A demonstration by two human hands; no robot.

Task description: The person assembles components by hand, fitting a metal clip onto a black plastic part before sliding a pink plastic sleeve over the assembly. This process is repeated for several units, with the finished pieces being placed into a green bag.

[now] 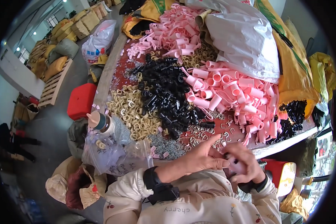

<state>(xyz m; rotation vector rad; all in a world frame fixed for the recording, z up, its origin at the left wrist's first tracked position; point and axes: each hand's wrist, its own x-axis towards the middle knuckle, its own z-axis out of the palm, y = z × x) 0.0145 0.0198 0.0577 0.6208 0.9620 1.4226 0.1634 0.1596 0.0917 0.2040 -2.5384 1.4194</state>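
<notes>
Close to my body, at the table's near edge, both of my hands meet. My right hand (246, 160) has its fingers curled round a pale pink plastic piece (235, 166), mostly hidden by the fingers. Beside it, my left hand (198, 158) has its thumb raised and its fingers stretched toward that piece; whether they touch it I cannot tell. Just beyond lie loose metal hooks (201, 132). A large heap of pink plastic tubes with straps (231, 87) stands past them, next to a heap of black plastic parts (162, 93).
Beige rings (132, 110) and small grey metal pieces (168, 146) cover the table's left part. A bottle (100, 121) and clear plastic bags (115, 156) sit at the near left corner. A white sack (242, 37) leans over the pink heap. Red stools (81, 100) stand beside the table.
</notes>
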